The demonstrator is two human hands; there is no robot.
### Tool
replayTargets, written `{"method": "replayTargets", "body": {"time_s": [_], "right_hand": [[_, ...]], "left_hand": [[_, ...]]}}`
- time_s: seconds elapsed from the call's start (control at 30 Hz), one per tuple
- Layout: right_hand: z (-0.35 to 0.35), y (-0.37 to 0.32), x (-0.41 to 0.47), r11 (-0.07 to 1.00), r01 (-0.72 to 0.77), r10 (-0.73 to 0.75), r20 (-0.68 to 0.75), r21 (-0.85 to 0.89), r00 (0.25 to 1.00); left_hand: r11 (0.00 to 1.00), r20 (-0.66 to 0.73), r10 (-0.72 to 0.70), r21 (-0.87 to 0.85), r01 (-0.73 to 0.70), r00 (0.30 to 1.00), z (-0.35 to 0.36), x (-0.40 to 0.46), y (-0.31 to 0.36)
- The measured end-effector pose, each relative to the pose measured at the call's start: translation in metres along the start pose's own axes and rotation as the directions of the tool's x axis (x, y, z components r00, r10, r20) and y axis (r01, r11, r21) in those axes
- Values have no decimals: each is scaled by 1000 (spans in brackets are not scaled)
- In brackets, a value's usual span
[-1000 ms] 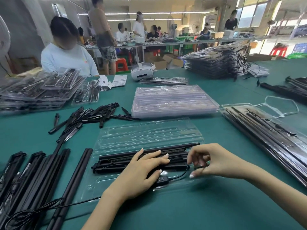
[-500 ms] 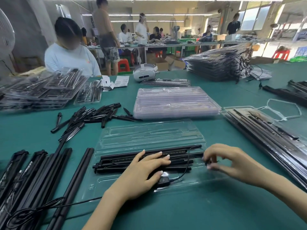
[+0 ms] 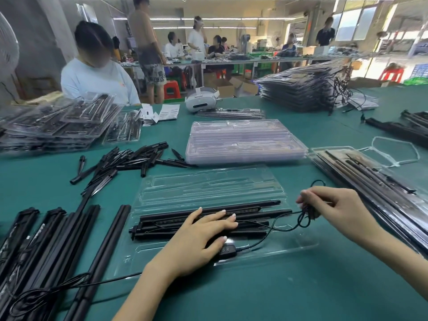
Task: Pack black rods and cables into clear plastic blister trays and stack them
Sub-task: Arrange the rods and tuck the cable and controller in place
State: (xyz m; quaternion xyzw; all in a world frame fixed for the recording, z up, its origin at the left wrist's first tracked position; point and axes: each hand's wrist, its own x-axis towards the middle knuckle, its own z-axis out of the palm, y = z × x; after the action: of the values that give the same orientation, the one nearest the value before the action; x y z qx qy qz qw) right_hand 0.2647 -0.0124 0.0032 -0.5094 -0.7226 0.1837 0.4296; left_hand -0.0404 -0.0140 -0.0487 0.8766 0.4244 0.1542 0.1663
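Note:
An open clear blister tray [image 3: 289,245] lies in front of me on the green table. Several black rods [image 3: 250,206] rest in its near half. My left hand [image 3: 199,239] lies flat on the rods, thumb by the black inline controller [image 3: 228,249]. A thin black cable [image 3: 273,230] runs from the controller up to my right hand [image 3: 333,209], which pinches a looped bundle of it just past the tray's right end.
Loose long black rods [image 3: 53,246] and cable lie at the left. A pile of short black spikes [image 3: 125,161] sits behind. A stack of empty trays [image 3: 243,140] stands ahead, packed trays [image 3: 370,177] at the right, more stacks [image 3: 298,89] far right and left. A person sits across the table.
My right hand has moved right and lifted off the tray, drawing the cable out into a loop. My left hand has stayed on the rods.

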Motion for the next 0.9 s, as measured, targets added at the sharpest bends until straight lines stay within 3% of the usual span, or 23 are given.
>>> {"method": "replayTargets", "body": {"time_s": [0.13, 0.2, 0.3, 0.43, 0.53, 0.63, 0.77, 0.9], "right_hand": [[-16, 14, 1, 991, -110, 84, 272, 81, 959], [-20, 15, 0, 984, -141, 103, 302, 108, 948], [-20, 15, -2, 995, -100, 98, 100, 24, 990], [-7, 17, -2, 992, -101, 89, -135, -81, 987], [1, 14, 2, 951, -86, 18, -225, -296, 974], [-10, 13, 6, 806, 161, -201, -7, -569, 980], [-26, 3, 9, 656, 334, -278, 195, -677, 941], [-22, 2, 2, 795, 178, -31, 254, -580, 967]], "left_hand": [[1000, 3, -4, 2, 4, 1000, -1, 0, 1], [1000, 0, -7, -2, 7, 1000, -1, 0, 1], [1000, -4, -5, -3, 5, 1000, -1, 0, 2], [1000, 7, -15, 9, 15, 1000, -4, -1, 6], [994, 23, -76, 84, 74, 997, -4, -1, 13], [960, -21, -138, 245, 139, 990, 1, 6, 31], [910, -64, -206, 355, 215, 977, 12, 16, 54], [868, -99, -197, 446, 221, 975, 18, 21, 61]]}}
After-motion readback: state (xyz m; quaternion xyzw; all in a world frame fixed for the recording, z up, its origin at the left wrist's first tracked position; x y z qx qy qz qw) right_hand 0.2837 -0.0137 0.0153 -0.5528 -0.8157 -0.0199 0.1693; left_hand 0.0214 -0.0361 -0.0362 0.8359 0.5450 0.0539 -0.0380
